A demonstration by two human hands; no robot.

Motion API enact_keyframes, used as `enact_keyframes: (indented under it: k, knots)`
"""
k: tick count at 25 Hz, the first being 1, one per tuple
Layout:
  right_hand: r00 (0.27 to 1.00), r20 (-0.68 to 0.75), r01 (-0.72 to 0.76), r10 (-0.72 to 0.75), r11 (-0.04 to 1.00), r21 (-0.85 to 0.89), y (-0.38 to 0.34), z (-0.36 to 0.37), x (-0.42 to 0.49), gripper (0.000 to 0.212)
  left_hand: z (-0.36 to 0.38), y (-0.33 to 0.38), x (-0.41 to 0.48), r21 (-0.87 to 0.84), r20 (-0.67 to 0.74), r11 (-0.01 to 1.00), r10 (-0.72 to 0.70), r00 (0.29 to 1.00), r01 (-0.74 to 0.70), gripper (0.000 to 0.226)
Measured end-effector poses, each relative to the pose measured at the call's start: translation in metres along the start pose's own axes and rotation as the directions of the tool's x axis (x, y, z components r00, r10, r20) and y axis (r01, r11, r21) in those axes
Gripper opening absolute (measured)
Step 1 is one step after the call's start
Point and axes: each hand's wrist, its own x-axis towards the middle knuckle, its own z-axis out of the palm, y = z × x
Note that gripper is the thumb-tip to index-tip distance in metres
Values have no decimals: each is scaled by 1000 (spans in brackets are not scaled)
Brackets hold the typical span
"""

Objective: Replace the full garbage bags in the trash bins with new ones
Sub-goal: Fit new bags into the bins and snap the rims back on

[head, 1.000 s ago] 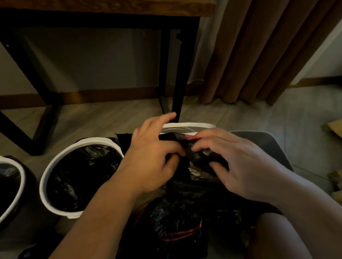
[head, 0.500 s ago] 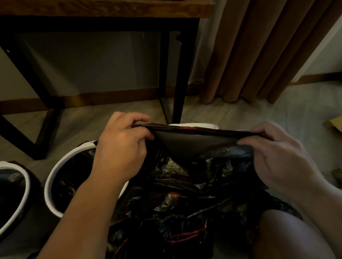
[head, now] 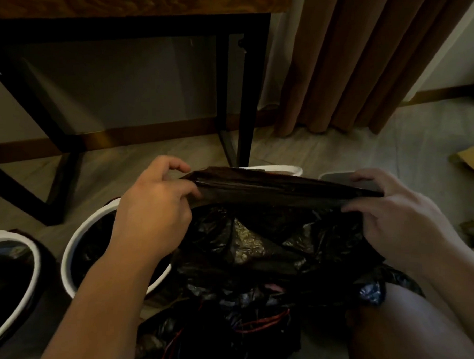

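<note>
Between hands, crinkly black bag (head: 271,186)

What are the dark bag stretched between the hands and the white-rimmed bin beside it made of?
The bag: thin plastic film, dark brown-black, slightly glossy; it folds into fine pleats and the crumpled part below catches light. The bin: probably moulded plastic, smooth matte white rim; the dim light leaves painted metal possible.

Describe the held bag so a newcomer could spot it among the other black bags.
Find the black table leg at centre. Directly below it, the left hand and right hand pinch a black bag stretched between them. Unlike the crumpled, shiny bags heaped underneath, it is a flat, smooth, taut band.
</note>
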Motion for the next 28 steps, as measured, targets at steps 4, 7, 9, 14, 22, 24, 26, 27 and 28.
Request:
enact_keyframes:
  k: [4, 7, 9, 14, 22, 24, 26, 27, 28]
  knots:
    - [996, 53, -68, 74, 992, -107, 0, 0, 3, 38, 0, 6, 0, -5, 7, 997, 75, 997, -75, 27]
    - [992, 56, -107, 111, 991, -75, 3, 3, -2, 43, -2, 13, 4, 49, 131, 997, 47, 990, -54, 54]
    - [992, 54, -103, 110, 987, -120, 5, 1, -4, 33, -3, 16, 4, -6, 226, 999, 36, 973, -35, 50]
    - [963, 155, -171, 221, 944, -284, 8, -9, -3, 21, -5, 17, 7, -72, 339, 997, 25, 940, -1, 33]
    - [956, 128, -208, 263, 919, -334, -3, -12, -10, 68, 4, 21, 9, -37, 384, 999, 15, 923, -1, 71]
    - [944, 179, -202, 276, 916, -346, -4, -10, -11, 74, 7, 21, 10, -17, 412, 1000, -16, 911, 26, 74]
    - [930, 237, -187, 280, 918, -351, -6, -9, -13, 65, 8, 21, 10, -18, 398, 1000, -7, 917, 15, 63]
    - [925, 255, -186, 283, 920, -345, -7, -9, -13, 54, 8, 20, 10, -36, 377, 999, 5, 926, 10, 53]
    - [915, 275, -192, 295, 918, -347, -9, -11, -13, 42, 9, 19, 10, -68, 345, 998, 12, 938, 12, 42]
